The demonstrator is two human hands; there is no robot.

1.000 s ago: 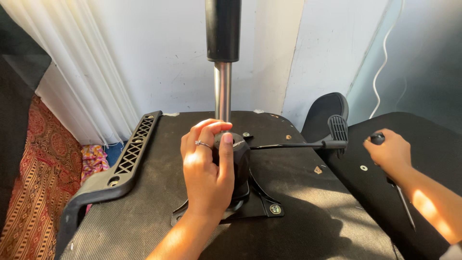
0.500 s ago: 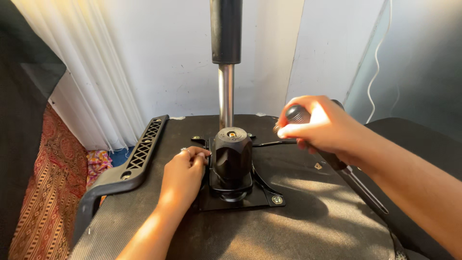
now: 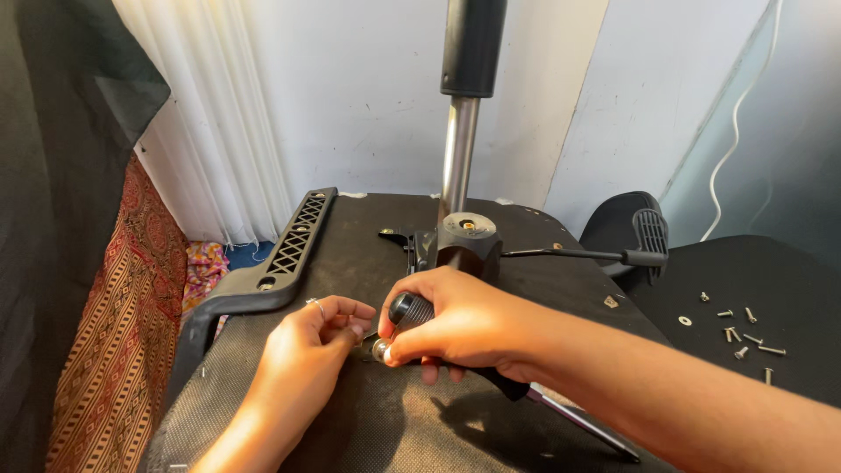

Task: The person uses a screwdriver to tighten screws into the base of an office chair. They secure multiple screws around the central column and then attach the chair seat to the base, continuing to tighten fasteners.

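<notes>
Filling most of the view, a pale plastered wall (image 3: 350, 96) rises behind white pleated curtains (image 3: 210, 149) at the left, a red patterned cloth (image 3: 114, 333) hanging below them. In front lies the upturned chair seat (image 3: 350, 420), covered in coarse dark woven fabric. One black plastic armrest (image 3: 280, 258), latticed with diamond openings, runs along its left edge. One gas-lift column (image 3: 460, 149), shiny steel below and black sleeve above, stands upright from the black metal mechanism (image 3: 464, 245) bolted at the seat's middle, and one thin lever (image 3: 596, 256) sticks out to the right. The right hand (image 3: 464, 324) is closed around a black-handled screwdriver (image 3: 412, 311), its far end hidden under the hand, just in front of the mechanism. The left hand (image 3: 311, 342), one ring on it, pinches something too small to make out beside the tool. About nine loose silver screws (image 3: 745, 337) lie scattered on a black surface (image 3: 753, 289) at right.
</notes>
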